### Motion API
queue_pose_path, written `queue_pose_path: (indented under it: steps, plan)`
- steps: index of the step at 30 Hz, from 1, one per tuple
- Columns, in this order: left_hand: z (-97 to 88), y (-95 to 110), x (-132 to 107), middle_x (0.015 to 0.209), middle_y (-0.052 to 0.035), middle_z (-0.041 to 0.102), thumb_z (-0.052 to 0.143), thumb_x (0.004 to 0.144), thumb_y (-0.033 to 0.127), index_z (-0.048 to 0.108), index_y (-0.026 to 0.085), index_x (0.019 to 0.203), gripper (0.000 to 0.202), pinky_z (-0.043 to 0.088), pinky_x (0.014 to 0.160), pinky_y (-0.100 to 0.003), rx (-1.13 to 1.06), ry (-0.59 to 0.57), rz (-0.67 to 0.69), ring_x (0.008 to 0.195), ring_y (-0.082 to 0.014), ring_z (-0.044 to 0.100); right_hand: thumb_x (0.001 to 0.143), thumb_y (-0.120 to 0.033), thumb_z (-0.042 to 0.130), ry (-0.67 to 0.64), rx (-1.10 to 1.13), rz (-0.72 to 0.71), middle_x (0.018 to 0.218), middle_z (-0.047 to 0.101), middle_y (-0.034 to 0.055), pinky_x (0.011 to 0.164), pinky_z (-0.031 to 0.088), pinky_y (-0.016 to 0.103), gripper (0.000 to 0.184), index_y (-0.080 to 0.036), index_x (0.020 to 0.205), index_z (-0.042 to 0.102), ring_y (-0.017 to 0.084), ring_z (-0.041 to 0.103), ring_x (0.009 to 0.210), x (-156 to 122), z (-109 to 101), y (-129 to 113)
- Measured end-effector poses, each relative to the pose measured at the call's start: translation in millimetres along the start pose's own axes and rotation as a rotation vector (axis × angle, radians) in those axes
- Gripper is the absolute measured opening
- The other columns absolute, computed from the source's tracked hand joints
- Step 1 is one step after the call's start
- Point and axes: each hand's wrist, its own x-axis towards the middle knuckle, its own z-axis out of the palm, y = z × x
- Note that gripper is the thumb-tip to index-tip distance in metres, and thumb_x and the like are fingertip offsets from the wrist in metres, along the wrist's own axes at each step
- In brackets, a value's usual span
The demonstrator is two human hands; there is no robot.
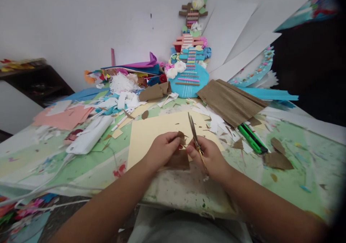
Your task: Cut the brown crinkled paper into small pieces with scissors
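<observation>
My left hand pinches a small piece of brown paper between thumb and fingers. In my right hand is a pair of scissors with gold-coloured handles, its blades pointing up and away from me and nearly closed. The blades stand just right of the brown paper piece. Below my left hand lies a larger brown paper piece. Both hands are over a cream sheet sprinkled with small brown scraps. Parts of the scissor handles are hidden by my fingers.
A green utility knife lies at the right, beside folded brown crepe paper. A white power strip with a cable sits at the left. Blue paper-covered instrument shapes lean against the wall. Paper scraps litter the table.
</observation>
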Motion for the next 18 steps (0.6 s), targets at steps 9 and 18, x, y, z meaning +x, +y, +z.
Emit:
queue_pose_path:
  steps: [9,18]
  plan:
    - [-0.1,-10.1,-3.4,0.082,-0.0048,0.064,0.052,0.067,0.016,0.054,0.023,0.106,0.04,0.043,0.062,-0.027,0.018,-0.116,0.05,0.073,-0.0179,0.059,0.075,-0.041,0.042,0.053,0.185,0.108,0.069,0.054,-0.0003,0.055,0.035,0.023,0.025,-0.018,0.075,0.051,0.012,0.048,0.063,4.4,-1.2,7.0]
    - [0.1,-1.9,-4.7,0.065,0.0016,0.057,0.059,0.066,0.023,0.032,0.02,0.122,0.062,0.04,0.056,-0.025,-0.099,-0.289,-0.085,0.056,-0.0107,0.051,0.078,-0.044,0.036,-0.194,0.451,0.078,0.049,0.04,-0.0045,0.047,0.032,0.022,0.034,-0.016,0.068,0.051,0.008,0.039,0.046,5.5,-11.7,10.8]
